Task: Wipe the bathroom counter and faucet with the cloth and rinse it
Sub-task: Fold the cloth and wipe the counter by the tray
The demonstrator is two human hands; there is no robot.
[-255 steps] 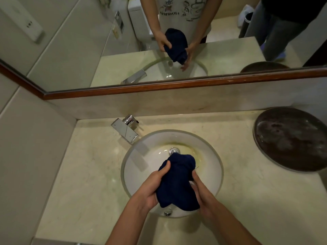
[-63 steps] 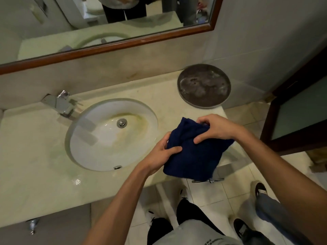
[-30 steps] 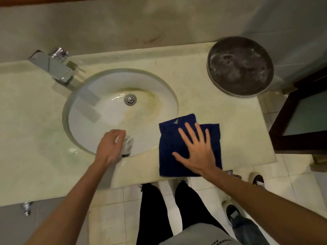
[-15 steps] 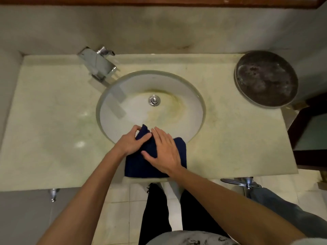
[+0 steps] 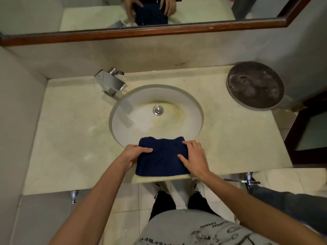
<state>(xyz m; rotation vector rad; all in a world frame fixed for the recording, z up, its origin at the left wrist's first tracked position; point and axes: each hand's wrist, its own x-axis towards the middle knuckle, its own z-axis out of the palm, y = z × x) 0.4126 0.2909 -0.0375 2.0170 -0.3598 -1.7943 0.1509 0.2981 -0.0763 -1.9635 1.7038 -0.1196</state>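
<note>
I have both forearms reaching in from the bottom of the view, angled toward each other over the front edge of the counter (image 5: 230, 138). The folded dark blue cloth (image 5: 161, 157) lies flat on the strip of counter between the front lip and the sink basin (image 5: 141, 106), its far edge just overhanging the basin rim. My left hand (image 5: 133, 154) sits at the cloth's left side with the fingers curled down around that edge and the thumb laid across the top, so it grips the cloth. My right hand (image 5: 194, 157) rests on the right side, palm down, fingers fairly straight and slightly apart, the thumb stretched inward over the fabric; it presses rather than pinches. Both wrists are low, near the counter lip. The chrome faucet (image 5: 110, 83) stands at the basin's back left, well apart from my hands. A round dark tray (image 5: 255, 85) sits at the counter's back right corner. The mirror (image 5: 203, 9) above reflects both hands on the cloth.
</note>
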